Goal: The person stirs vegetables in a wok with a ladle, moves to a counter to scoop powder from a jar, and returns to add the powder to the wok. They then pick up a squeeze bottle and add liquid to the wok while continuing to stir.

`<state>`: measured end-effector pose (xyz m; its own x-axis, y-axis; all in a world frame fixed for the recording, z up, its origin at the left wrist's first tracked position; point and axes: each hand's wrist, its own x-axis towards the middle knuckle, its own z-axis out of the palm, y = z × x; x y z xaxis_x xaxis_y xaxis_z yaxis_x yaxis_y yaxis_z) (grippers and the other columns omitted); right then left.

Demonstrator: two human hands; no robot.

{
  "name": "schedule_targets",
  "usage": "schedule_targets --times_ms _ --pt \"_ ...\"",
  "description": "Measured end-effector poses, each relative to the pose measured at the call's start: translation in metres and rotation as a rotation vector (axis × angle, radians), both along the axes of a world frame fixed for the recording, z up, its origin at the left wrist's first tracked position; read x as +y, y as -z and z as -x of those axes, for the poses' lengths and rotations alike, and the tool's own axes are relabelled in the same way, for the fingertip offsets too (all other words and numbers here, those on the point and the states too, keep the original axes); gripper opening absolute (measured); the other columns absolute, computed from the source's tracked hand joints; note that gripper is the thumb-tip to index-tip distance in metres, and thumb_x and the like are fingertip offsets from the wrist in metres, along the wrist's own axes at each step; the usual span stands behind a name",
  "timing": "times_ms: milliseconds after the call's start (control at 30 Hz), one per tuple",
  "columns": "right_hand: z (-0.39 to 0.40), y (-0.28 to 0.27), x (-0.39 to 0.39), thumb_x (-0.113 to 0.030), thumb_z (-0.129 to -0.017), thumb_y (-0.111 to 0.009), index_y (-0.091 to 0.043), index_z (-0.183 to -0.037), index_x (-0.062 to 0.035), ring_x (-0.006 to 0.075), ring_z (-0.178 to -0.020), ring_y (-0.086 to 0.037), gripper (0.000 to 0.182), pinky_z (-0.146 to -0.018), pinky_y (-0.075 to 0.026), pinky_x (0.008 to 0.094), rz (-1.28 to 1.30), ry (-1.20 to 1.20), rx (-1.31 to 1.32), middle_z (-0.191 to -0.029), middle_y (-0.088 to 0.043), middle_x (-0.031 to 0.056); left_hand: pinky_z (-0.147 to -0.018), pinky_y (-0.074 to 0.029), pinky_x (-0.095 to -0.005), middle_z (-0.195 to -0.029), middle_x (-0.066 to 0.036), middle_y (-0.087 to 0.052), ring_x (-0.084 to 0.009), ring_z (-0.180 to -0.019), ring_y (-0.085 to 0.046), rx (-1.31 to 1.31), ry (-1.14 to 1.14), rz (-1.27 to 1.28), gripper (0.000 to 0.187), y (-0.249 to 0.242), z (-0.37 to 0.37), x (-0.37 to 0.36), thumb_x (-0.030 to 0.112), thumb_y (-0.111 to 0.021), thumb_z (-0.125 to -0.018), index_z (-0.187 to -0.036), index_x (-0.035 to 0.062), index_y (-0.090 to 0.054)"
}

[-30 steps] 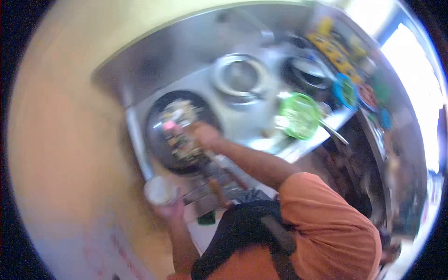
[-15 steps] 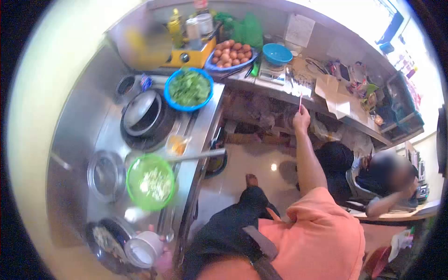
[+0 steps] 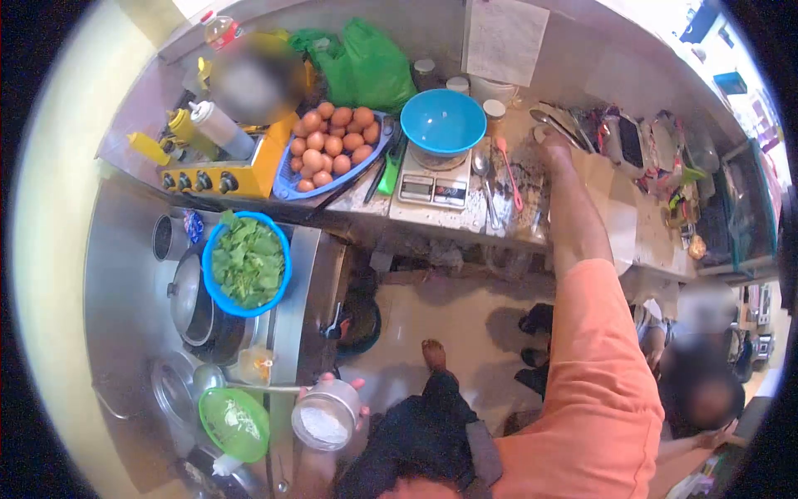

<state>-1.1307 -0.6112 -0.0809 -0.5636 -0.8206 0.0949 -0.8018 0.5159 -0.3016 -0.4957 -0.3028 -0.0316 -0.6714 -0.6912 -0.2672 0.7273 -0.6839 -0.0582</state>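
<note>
My left hand is wrapped round a clear jar of white powder, held beside the counter at the bottom. My right hand reaches to the back counter, near some metal utensils; its fingers are hard to make out there. Left of it lies a pink spoon, and a metal spoon is beside a digital scale. On the scale stands a blue bowl. A green bowl with white contents is left of the jar.
Brown eggs fill a blue basket next to a yellow stove. A blue basin of leafy greens stands near a lidded pot. Squeeze bottles are at the back left. Another person sits at the right.
The pink spoon has left my right hand and lies on the counter. My right hand has moved forward to the utensils. My left hand has raised the jar from beside the pan.
</note>
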Motion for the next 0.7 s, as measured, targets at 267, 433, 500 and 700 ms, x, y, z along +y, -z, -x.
schedule_targets --times_ms 267,433,500,700 --pt "-0.001 -0.022 -0.013 -0.055 -0.07 -0.068 -0.046 -0.126 0.0062 0.0382 -0.117 -0.051 0.086 -0.098 -0.041 0.0409 -0.102 0.091 -0.073 -0.124 -0.051 0.0297 -0.09 -0.042 -0.0618 -0.141 -0.032 -0.03 -0.0483 -0.121 -0.041 -0.037 0.087 -0.027 0.054 0.059 0.066 -0.061 0.053 -0.042 -0.091 -0.131 0.0178 -0.05" --pt "-0.097 -0.069 0.048 -0.034 -0.066 -0.078 -0.045 -0.128 -0.0044 0.0313 -0.097 -0.06 0.076 -0.085 -0.048 0.0413 0.437 -0.443 -0.682 -0.111 -0.059 0.0167 -0.099 -0.039 -0.0521 -0.134 -0.026 -0.043 -0.0387 -0.119 -0.049 -0.179 0.085 0.023 0.052 0.044 0.103 -0.098 0.05 -0.04 -0.091 -0.127 0.0157 -0.052" --pt "-0.187 -0.109 0.116 -0.029 -0.063 -0.08 -0.041 -0.133 -0.0059 0.0291 -0.106 -0.054 0.083 -0.091 -0.045 0.0409 0.254 -0.83 -0.555 -0.12 -0.052 0.0168 -0.1 -0.039 -0.0509 -0.132 -0.023 -0.047 -0.037 -0.118 -0.05 -0.23 0.085 0.0 0.053 0.044 0.12 -0.108 0.051 -0.038 -0.091 -0.127 0.0142 -0.052" --pt "-0.296 -0.156 0.192 -0.039 -0.06 -0.072 -0.045 -0.132 -0.0201 0.041 -0.109 -0.046 0.079 -0.096 -0.038 0.0489 0.0 -1.323 -0.256 -0.126 -0.044 0.0218 -0.103 -0.037 -0.0496 -0.133 -0.01 -0.049 -0.0286 -0.123 -0.048 -0.225 0.258 0.049 0.058 0.007 0.153 -0.111 0.052 -0.038 -0.092 -0.135 0.0123 -0.043"
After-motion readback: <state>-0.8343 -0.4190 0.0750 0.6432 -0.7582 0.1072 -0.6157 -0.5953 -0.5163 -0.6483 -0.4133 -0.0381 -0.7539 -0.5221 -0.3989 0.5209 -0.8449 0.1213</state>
